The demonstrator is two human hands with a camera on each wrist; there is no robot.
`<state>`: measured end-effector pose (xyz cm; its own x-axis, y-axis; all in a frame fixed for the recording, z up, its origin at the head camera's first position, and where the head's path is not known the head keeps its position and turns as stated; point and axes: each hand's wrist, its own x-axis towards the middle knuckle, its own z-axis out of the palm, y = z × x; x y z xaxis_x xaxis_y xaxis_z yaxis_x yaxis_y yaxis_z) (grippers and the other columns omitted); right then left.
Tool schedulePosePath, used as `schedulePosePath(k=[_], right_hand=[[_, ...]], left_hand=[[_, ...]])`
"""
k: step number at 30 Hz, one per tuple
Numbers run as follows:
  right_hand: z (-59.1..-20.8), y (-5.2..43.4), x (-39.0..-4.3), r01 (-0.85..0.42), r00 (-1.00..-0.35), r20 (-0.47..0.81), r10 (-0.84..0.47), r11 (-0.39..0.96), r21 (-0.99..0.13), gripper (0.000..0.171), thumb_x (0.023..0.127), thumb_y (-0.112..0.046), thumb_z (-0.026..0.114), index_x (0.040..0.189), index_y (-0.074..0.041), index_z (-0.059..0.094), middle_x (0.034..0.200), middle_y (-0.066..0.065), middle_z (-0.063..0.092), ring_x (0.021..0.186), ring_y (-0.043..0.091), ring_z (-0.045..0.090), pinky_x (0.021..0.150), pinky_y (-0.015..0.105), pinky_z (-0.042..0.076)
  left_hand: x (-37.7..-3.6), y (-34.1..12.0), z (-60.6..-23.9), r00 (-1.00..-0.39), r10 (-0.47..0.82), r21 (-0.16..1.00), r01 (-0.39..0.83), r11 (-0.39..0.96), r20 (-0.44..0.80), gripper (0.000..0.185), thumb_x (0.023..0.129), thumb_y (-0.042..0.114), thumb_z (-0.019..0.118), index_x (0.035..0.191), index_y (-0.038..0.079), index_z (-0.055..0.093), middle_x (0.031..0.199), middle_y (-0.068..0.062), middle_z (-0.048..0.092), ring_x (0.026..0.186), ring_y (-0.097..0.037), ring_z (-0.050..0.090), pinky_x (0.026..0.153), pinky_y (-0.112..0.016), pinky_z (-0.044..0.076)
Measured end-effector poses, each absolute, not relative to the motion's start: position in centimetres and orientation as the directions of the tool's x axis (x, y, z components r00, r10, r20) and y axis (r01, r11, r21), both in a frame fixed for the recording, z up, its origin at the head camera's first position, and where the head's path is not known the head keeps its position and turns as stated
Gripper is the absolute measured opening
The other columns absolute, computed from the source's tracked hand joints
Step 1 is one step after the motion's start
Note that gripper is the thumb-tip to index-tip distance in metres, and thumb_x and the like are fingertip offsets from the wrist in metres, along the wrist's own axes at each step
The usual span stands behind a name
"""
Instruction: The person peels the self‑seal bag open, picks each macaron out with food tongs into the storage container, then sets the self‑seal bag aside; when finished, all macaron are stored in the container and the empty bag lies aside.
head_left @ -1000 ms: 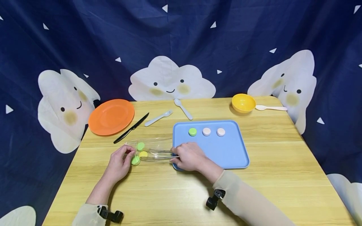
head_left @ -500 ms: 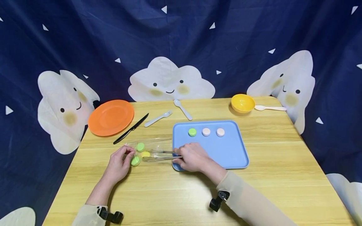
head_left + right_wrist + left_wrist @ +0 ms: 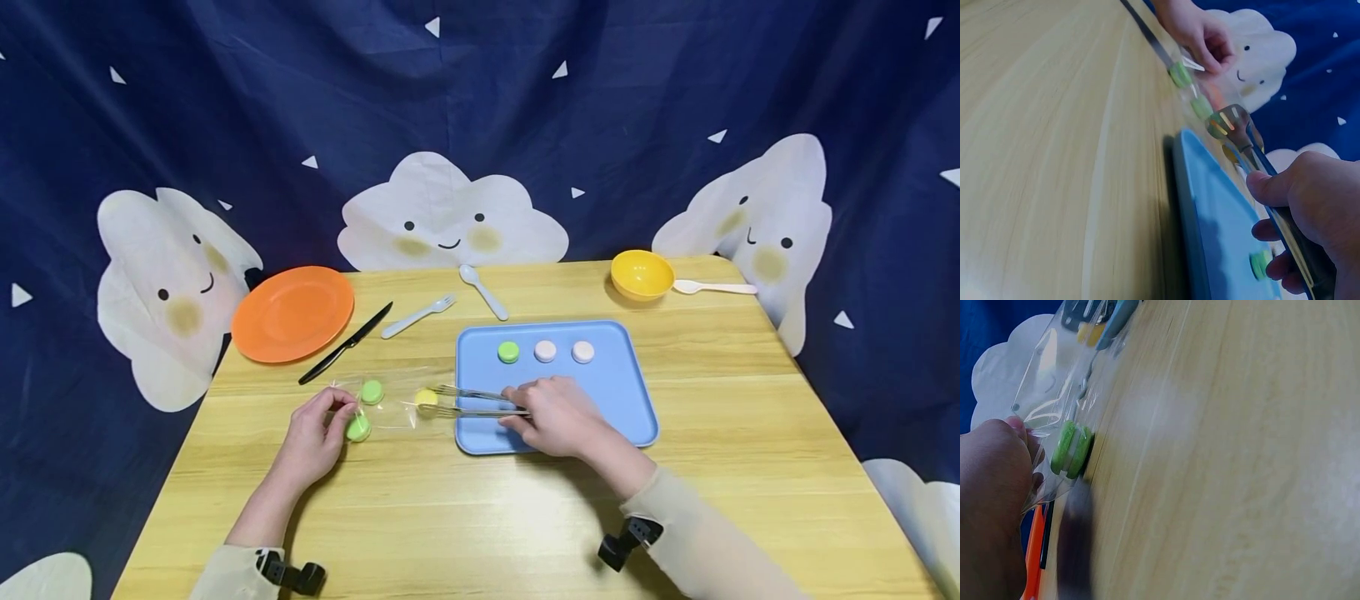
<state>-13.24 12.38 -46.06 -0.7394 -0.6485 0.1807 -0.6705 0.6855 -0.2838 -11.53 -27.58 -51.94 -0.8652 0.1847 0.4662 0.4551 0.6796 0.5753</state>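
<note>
- R hand (image 3: 551, 414), fingers clamped on tongs (image 3: 472, 402), has pulled yellow macaron (image 3: 426, 398) out of bag (image 3: 386, 400) toward tray (image 3: 630, 408).
- L hand (image 3: 318, 433) fingers still pinch bag end; 2 green ones remain inside.

We counted six macarons: three green (image 3: 508, 352) (image 3: 372, 392) (image 3: 358, 428), two pink (image 3: 545, 351) (image 3: 583, 352) and one yellow (image 3: 426, 398). There were two spoons (image 3: 484, 291) (image 3: 714, 287), one fork (image 3: 418, 316) and one black knife (image 3: 347, 342) toward the upper middle of the frame. We saw one orange plate (image 3: 292, 313), one yellow bowl (image 3: 642, 274), one blue tray (image 3: 615, 400), one pair of tongs (image 3: 472, 402) and one clear bag (image 3: 390, 392). Two hands (image 3: 318, 437) (image 3: 558, 415) were present.
</note>
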Motion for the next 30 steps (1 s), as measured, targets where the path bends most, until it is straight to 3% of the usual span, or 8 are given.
schedulePosePath(k=[5,15,26,30], right_hand=[[-45.9,15.1,-12.9,-0.643,-0.764,0.195,-0.615,0.706,-0.296,0.027,0.097,-0.036,0.079,0.112,-0.013,0.077,0.078,-0.009,0.065,0.057,0.007,0.046,0.052,0.028,0.041],[-45.8,20.3,-12.1,-0.552,-0.834,0.223,-0.505,0.782,-0.290,0.025,0.093,-0.036,0.083,0.106,-0.014,0.078,0.070,-0.011,0.058,0.056,0.007,0.045,0.049,0.028,0.035],[-46.7,22.6,-11.4,-0.469,-0.883,0.168,-0.438,0.835,-0.288,0.038,0.091,-0.037,0.085,0.116,-0.009,0.081,0.098,0.004,0.079,0.060,0.008,0.050,0.051,0.031,0.040],[-47.0,22.7,-11.4,-0.451,-0.892,0.137,-0.430,0.843,-0.294,0.033,0.092,-0.039,0.084,0.111,-0.012,0.079,0.080,-0.004,0.070,0.057,0.008,0.045,0.050,0.030,0.036]], left_hand=[[-11.4,-27.5,-51.9,-0.868,0.182,0.585,0.453,0.673,0.463,0.017,0.093,-0.010,0.075,0.099,0.005,0.068,0.094,-0.002,0.070,0.086,-0.017,0.069,0.078,-0.011,0.048],[-11.6,-27.5,-52.0,-0.863,0.183,0.578,0.458,0.676,0.470,0.019,0.093,-0.010,0.075,0.100,0.006,0.068,0.094,-0.001,0.070,0.086,-0.017,0.068,0.080,-0.012,0.047],[-11.6,-27.6,-52.3,-0.854,0.194,0.568,0.474,0.673,0.483,0.020,0.092,-0.011,0.076,0.099,0.005,0.067,0.094,-0.002,0.070,0.085,-0.016,0.068,0.079,-0.012,0.048],[-11.7,-27.6,-52.4,-0.852,0.194,0.568,0.477,0.670,0.486,0.020,0.092,-0.011,0.075,0.099,0.005,0.068,0.094,-0.001,0.070,0.085,-0.015,0.068,0.078,-0.012,0.048]])
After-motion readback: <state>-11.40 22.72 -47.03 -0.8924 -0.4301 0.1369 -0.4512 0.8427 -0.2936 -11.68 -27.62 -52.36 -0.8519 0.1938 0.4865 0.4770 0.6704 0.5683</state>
